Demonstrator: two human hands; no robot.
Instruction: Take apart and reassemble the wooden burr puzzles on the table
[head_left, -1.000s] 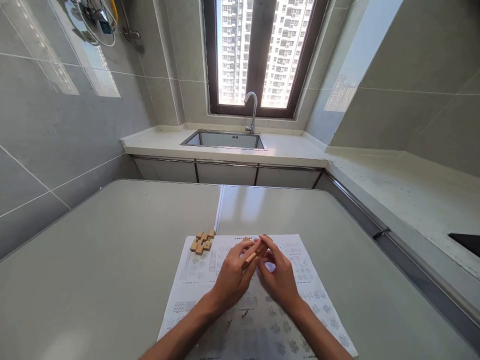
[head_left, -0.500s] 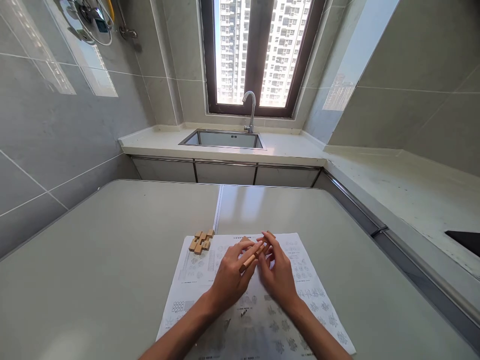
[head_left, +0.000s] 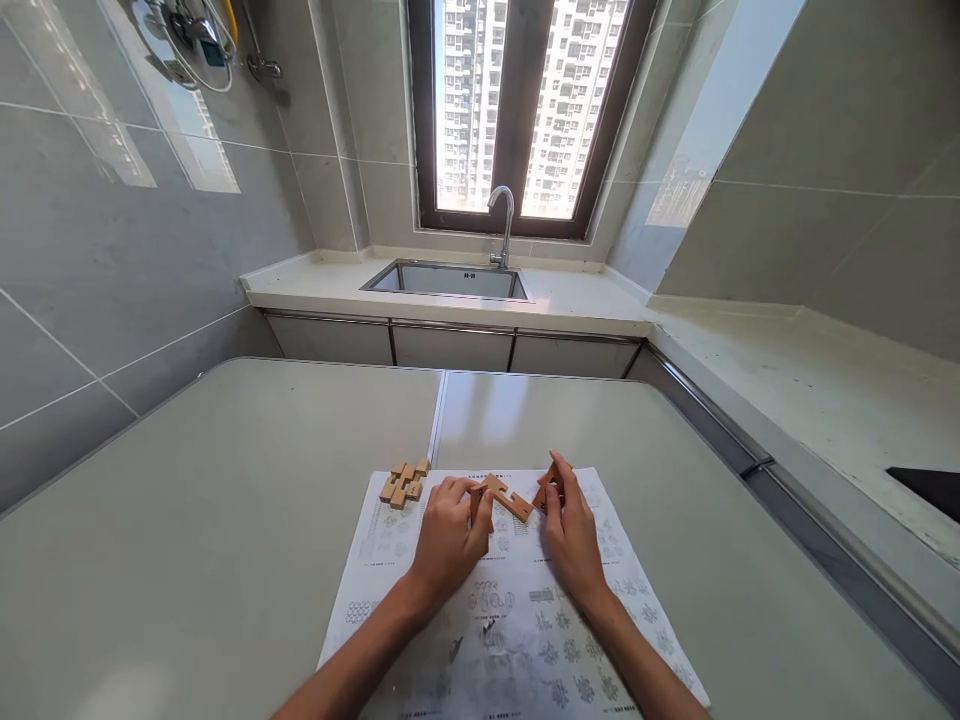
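My left hand point(head_left: 453, 530) is closed around a notched wooden puzzle piece point(head_left: 477, 502), which stands on end between thumb and fingers. My right hand point(head_left: 571, 530) pinches another wooden piece point(head_left: 546, 488), partly hidden by the fingers. Between the hands, a notched wooden piece point(head_left: 511, 498) lies slantwise on the printed sheet point(head_left: 517, 590). Farther left, at the sheet's top corner, a flat cluster of interlocked wooden pieces point(head_left: 404, 484) rests apart from both hands. The sheet carries small line diagrams and lies under my forearms.
The sheet lies on a large pale table point(head_left: 225, 520) with a seam down its middle. Beyond it runs a white counter point(head_left: 585, 290) with a sink point(head_left: 450, 278) and a faucet point(head_left: 504, 225) beneath a window. Another counter point(head_left: 840, 390) borders the right side.
My hands, close together before over the wooden pieces, have moved apart, each with a piece. The slanted piece between them is now uncovered. The cluster at left has stayed put.
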